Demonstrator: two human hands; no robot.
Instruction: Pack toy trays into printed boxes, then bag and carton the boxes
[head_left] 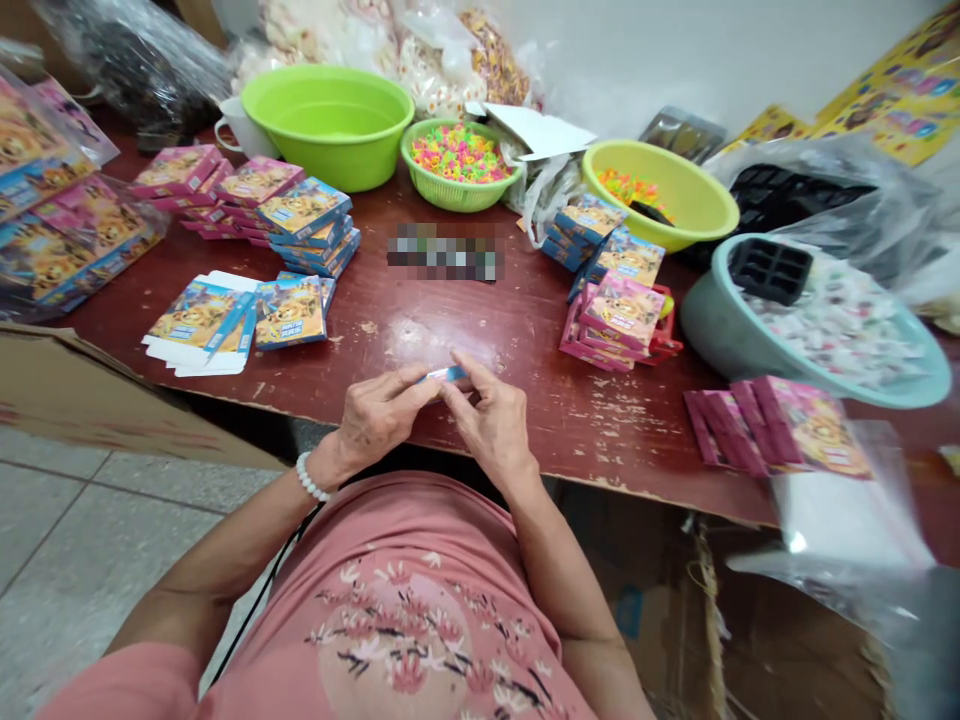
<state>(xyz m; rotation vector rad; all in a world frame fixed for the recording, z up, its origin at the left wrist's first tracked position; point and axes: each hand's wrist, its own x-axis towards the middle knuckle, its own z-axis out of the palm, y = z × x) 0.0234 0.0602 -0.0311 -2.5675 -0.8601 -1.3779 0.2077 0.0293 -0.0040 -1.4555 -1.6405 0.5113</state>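
Observation:
Near the table's front edge, my left hand (pixel 379 412) and my right hand (pixel 491 412) meet around a small blue box (pixel 448 374). Both have their fingers closed on it, and they cover most of it, so only a blue and white edge shows. To the left lie flat blue cartons (pixel 196 318) with white flaps, fanned on the table. Beside them are filled-out blue boxes (pixel 291 310) with a cartoon print. Further right, a stack of pink boxes (pixel 621 312) stands on the table.
At the back stand a green basin (pixel 330 120), a green basket (pixel 459 190) of colourful small pieces and a yellow basin (pixel 705 210). A light blue basin (pixel 810 365) holds white wrapped packets and a black tray (pixel 769 268). Pink boxes (pixel 724 430) lie at the right front, beside clear bags.

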